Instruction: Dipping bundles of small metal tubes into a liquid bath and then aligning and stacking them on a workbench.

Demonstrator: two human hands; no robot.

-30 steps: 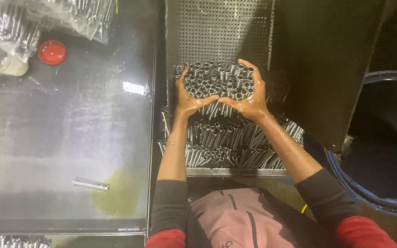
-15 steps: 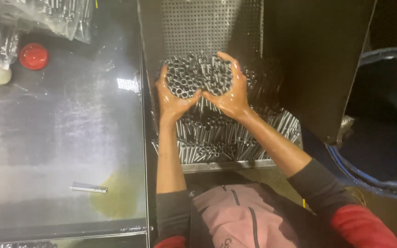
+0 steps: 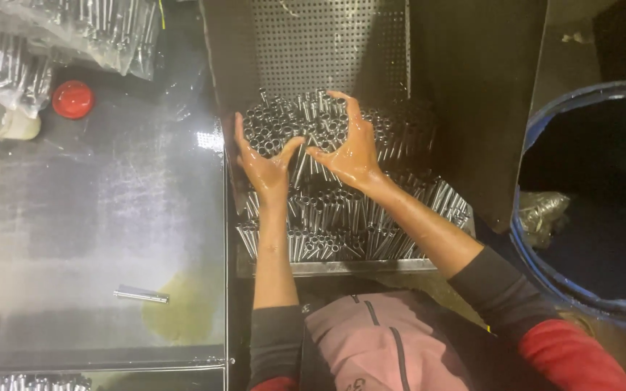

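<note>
A heap of short shiny metal tubes fills a perforated metal tray in front of me. My left hand rests on the left side of the heap, fingers spread, wet and glistening with oil. My right hand lies on the top middle of the heap, fingers curled over the upright tube ends. Both hands cup a cluster of tubes between them, thumbs nearly meeting. Neither hand lifts anything clear of the pile.
A steel table lies to the left with a single loose tube, an oily yellow puddle, a red cap and plastic bags of tubes. A blue-rimmed drum stands at right.
Both hands have stayed on the heap, shifting a cluster of tubes slightly. My head camera moved, so the tray sits a little more to the left in view.
</note>
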